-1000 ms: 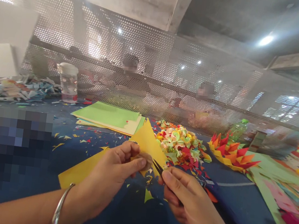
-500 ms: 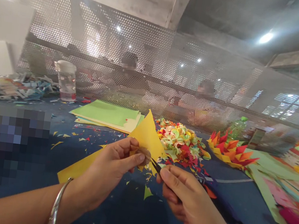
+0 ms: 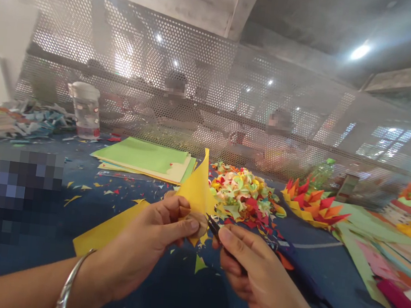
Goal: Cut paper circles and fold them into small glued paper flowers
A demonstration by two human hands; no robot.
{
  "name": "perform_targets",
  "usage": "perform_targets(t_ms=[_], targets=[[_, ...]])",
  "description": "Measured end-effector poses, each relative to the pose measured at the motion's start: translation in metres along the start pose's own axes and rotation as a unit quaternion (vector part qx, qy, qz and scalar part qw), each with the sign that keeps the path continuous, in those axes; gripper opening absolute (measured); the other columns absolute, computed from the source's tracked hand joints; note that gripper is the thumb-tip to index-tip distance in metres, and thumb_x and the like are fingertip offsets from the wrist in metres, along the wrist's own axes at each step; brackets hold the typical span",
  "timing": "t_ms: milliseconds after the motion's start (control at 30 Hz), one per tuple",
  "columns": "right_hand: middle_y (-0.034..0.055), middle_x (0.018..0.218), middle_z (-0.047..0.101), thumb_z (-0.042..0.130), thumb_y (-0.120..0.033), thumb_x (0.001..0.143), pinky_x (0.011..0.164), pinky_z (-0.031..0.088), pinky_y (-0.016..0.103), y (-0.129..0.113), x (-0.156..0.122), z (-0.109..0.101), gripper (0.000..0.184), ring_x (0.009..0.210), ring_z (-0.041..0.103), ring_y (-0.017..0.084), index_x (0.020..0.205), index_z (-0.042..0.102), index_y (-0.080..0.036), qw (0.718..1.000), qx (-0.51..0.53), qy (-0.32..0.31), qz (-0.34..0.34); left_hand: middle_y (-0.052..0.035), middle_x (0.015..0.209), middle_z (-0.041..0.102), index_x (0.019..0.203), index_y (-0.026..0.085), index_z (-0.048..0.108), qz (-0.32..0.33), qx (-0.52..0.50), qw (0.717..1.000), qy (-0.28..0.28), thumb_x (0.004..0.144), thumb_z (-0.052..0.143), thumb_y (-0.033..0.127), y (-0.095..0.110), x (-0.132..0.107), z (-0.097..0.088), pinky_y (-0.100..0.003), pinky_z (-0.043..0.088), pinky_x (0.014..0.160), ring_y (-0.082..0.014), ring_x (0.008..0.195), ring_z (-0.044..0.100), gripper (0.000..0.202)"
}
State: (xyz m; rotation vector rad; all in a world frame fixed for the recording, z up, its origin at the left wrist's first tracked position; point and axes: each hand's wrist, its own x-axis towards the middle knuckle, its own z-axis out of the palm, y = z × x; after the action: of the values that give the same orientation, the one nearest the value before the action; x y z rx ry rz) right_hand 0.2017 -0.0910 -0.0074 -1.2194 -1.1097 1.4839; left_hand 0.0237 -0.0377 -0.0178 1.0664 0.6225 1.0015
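Observation:
My left hand (image 3: 170, 224), with a silver bangle on its wrist, pinches a piece of yellow paper (image 3: 197, 185) between thumb and fingers. The paper stands up, curved, with a pointed top. A tan, blurred shape (image 3: 203, 226) shows beside the thumb; I cannot tell what it is. My right hand (image 3: 248, 259) is closed around a slim black pointed tool (image 3: 214, 226), its tip close to the paper's lower right edge. Whether it is tweezers or small scissors I cannot make out, since fingers hide most of it. Below the left hand lies a yellow sheet (image 3: 106, 229).
Green and cream sheets (image 3: 141, 155) lie stacked ahead. A heap of small coloured paper pieces (image 3: 242, 188) sits behind my hands, beside red-and-yellow folded paper (image 3: 315, 205). Scraps dot the blue tabletop (image 3: 173, 295). A cup (image 3: 84, 109), bottle (image 3: 320, 175) and perforated screen (image 3: 195, 118) stand behind.
The yellow paper has turned and curled, so it looks narrower. The black tool's tip has shifted slightly at the paper's lower edge. Both hands keep their grip; the whole view has shifted slightly.

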Motion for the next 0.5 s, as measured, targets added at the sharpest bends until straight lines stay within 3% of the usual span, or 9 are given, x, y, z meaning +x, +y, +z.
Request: perform_targets(t_ms=[233, 500], targets=[[-0.0098, 0.054, 0.034, 0.065, -0.051, 0.086, 0.041, 0.004, 0.021, -0.0006, -0.0015, -0.001, 0.036, 0.043, 0.015, 0.002, 0.08, 0.056, -0.017, 1.0, -0.011, 0.007, -0.006, 0.0003, 0.077, 0.063, 0.085, 0.017, 0.057, 0.021, 0.029, 0.999, 0.002, 0.076, 0.076, 0.025, 0.0001, -0.0011, -0.0002, -0.025, 0.036, 0.063, -0.0113, 0.07, 0.052, 0.022], [-0.0096, 0.054, 0.035, 0.066, -0.053, 0.085, 0.04, 0.004, 0.021, -0.0031, -0.0031, -0.0013, 0.037, 0.041, 0.016, 0.001, 0.079, 0.056, -0.018, 1.0, 0.003, -0.007, -0.018, -0.0013, 0.086, 0.069, 0.093, 0.018, 0.067, 0.016, -0.014, 1.0, 0.014, 0.074, 0.079, 0.022, 0.0051, 0.0022, -0.0035, -0.022, 0.036, 0.063, -0.0098, 0.07, 0.053, 0.023]])
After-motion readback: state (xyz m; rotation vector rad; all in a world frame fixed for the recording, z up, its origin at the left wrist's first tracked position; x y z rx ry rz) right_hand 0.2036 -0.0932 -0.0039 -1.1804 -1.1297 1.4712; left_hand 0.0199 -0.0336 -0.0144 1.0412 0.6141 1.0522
